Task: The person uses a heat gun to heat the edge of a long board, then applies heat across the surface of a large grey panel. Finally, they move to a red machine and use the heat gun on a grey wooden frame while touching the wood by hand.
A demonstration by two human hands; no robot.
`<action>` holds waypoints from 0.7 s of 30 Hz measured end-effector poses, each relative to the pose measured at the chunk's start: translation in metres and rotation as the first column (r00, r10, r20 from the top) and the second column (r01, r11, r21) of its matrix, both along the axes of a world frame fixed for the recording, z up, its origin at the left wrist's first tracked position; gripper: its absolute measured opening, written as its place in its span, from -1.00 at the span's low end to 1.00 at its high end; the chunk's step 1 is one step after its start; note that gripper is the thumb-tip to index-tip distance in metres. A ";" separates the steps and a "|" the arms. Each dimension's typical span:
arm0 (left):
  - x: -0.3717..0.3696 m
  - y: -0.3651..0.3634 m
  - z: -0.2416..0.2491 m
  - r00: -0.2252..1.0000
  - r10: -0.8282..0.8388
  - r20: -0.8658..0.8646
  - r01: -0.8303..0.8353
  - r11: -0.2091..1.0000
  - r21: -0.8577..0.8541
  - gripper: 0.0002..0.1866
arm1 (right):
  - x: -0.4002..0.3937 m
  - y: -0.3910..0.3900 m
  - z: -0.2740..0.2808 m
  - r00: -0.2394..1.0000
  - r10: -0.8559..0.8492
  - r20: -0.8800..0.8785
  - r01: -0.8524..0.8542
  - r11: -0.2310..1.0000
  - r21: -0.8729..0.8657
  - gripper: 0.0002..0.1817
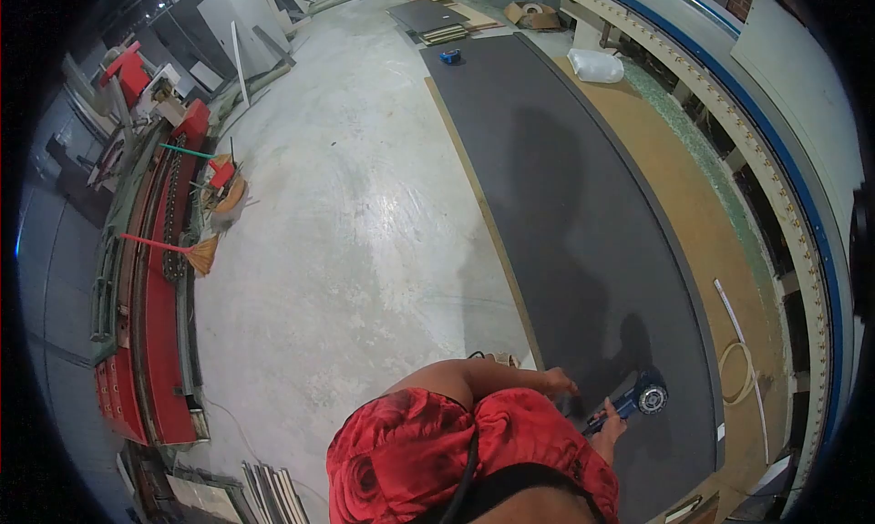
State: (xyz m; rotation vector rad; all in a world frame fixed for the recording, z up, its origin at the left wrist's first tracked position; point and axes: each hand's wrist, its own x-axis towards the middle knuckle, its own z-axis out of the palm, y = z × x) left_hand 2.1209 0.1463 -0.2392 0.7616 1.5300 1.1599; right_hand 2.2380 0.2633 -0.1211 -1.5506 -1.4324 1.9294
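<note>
My right hand (609, 424) is wrapped round the handle of a dark blue power tool (649, 395) with a round metal face, above the near end of a long dark grey panel (547, 205). To its left, my left hand (558, 382) is over the same panel, near its left edge; its fingers are too small and dark to make out. A small blue tool (450, 57) rests on the panel's far end.
Brown board (679, 178) runs along the panel's right side, with a white plastic bundle (596, 66) and a coiled yellowish strap (740, 374). A long blue-edged machine (802, 169) borders the right. Brooms (202, 256) and a red machine (157, 323) are left.
</note>
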 end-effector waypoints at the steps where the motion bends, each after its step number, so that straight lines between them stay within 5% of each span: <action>1: 0.001 -0.048 0.084 0.974 0.139 0.176 -0.099 0.971 -0.219 -0.67 | 0.002 0.003 -0.006 1.000 0.001 -0.001 -0.001 1.000 0.001 -0.80; 11: 0.003 -0.056 0.073 0.908 0.292 0.302 -0.144 0.892 -0.429 -0.60 | 0.009 0.007 -0.007 0.998 0.005 -0.057 -0.004 1.000 0.004 -0.79; 19: -0.037 -0.065 0.049 0.969 0.044 0.241 -0.027 0.997 -0.074 -0.57 | 0.004 0.012 -0.039 0.996 -0.071 -0.051 0.071 0.997 0.005 -0.80; 21: -0.056 -0.056 0.032 0.967 0.011 0.256 0.030 0.987 -0.156 -0.57 | -0.005 0.004 -0.033 0.994 -0.090 -0.056 0.090 0.996 -0.002 -0.82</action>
